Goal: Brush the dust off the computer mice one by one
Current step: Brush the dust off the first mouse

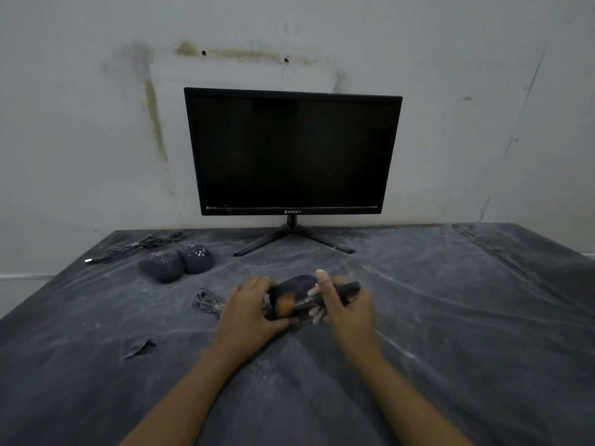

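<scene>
Head view: left hand (249,309) clamps a dark mouse (294,286) on the desk (450,317); right hand (346,305) grips the brush (317,299), bristles on the mouse. Two dusty mice (177,263) lie well left of both grips.

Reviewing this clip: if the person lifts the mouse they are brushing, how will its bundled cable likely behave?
The cable looks thin and coiled loosely, so it is probably floppy and would trail behind the mouse. It lies on wrinkled dusty sheeting, so it may drag or snag slightly. It seems light enough not to tug the left hand.
</scene>
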